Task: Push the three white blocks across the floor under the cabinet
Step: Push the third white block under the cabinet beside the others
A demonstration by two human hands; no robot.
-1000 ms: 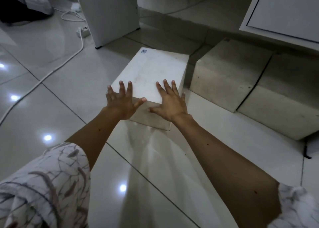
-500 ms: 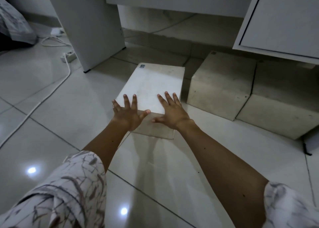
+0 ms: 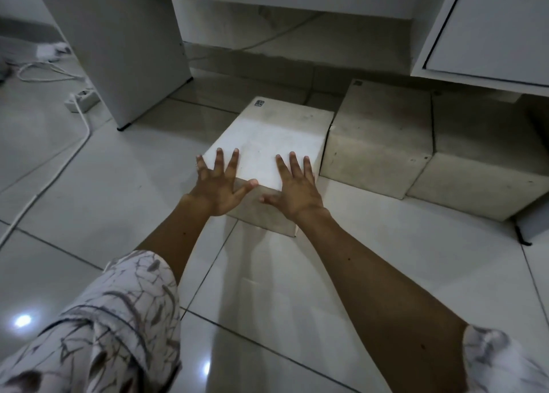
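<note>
Two hands, left hand point(image 3: 219, 188) and right hand point(image 3: 294, 187), fingers spread flat, gripping nothing, press block point(image 3: 269, 143) mid-frame. Uneven pressure could skew it into the neighbour block point(image 3: 377, 143).

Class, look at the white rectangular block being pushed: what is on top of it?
On the pushed white rectangular block: a small dark sticker and fingers of the left hand and right hand. The surface beneath them is covered.
</note>
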